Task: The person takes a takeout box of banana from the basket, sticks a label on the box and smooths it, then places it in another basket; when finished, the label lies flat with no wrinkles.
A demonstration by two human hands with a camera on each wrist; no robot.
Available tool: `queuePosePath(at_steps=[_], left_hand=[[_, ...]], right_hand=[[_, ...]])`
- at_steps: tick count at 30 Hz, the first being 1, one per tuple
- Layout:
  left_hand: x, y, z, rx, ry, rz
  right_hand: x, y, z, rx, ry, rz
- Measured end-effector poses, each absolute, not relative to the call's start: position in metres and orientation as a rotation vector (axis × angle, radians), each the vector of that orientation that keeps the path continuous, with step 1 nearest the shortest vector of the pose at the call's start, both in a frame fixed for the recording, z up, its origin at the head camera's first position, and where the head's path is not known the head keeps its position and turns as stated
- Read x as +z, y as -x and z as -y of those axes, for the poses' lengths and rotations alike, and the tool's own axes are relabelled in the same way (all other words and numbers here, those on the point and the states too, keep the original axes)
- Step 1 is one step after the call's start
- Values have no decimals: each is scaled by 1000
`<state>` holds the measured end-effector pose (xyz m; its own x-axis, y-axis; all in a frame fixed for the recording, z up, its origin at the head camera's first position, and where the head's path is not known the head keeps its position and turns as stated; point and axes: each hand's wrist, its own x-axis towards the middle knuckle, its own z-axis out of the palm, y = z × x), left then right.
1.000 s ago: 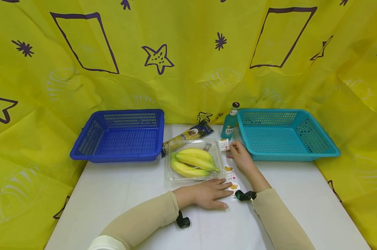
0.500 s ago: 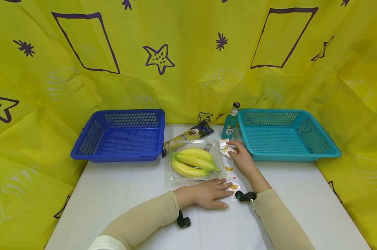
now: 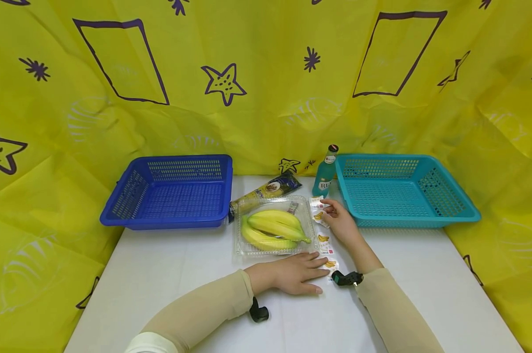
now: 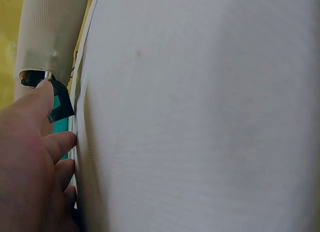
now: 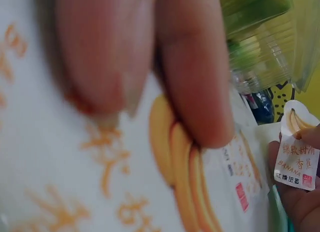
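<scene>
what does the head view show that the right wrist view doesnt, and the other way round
Only the head view shows the blue basket and the beige sleeves.

Only the right wrist view shows the word BANANA readably, on the label pinched by the right hand; in the head view that print is too small to read.

Both show at least part of each hand, including the left hand, plus the clear box and the yellow curtain.
</scene>
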<state>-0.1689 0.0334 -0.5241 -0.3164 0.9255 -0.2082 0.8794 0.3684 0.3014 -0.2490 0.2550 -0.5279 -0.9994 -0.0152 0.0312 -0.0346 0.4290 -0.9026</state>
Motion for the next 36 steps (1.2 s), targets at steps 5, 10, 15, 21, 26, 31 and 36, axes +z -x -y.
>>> queuePosePath(at_steps=[5, 10, 15, 21, 26, 31, 36], left_hand=[[-524, 169, -33, 200, -1579, -2288], [-523, 168, -32, 206, -1574, -2287], [-523, 168, -33, 207, -1562, -2282], [-522, 168, -33, 200, -1552, -2281], [-522, 169, -33, 199, -1547, -2280], [-522, 168, -33, 193, -1551, -2286], [-522, 168, -33, 204, -1544, -2289]], right_hand=[[-528, 249, -255, 1815, 16, 2568], [-527, 249, -254, 1940, 44, 2519], [-526, 249, -253, 1937, 69, 2532], [-527, 250, -251, 1910, 91, 2527], [-527, 251, -249, 1914, 103, 2509], [-529, 251, -246, 1959, 102, 2477], [-532, 250, -245, 1983, 82, 2479]])
